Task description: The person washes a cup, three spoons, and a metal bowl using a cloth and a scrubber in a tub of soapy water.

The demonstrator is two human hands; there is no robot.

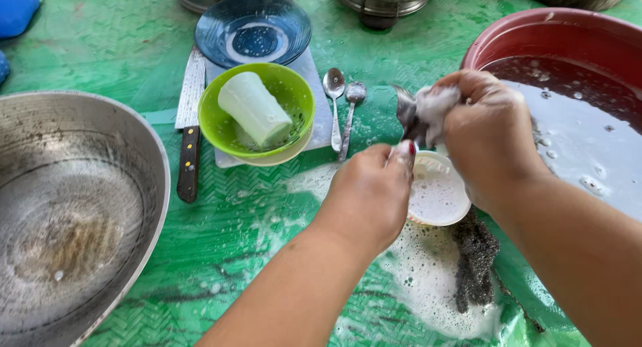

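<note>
Scrubbing a spoon (405, 113) with right hand (491, 136) beside basin rim (535, 19).

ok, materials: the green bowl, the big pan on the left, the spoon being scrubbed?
Green bowl: likely plastic, uniform bright colour, soft satin sheen. Big pan: metal, probably aluminium or steel, dull grey, scuffed, with brownish residue. Spoon gripped by the left hand and rubbed with a soapy cloth in the right hand: polished metal, mirror-like bowl.
</note>
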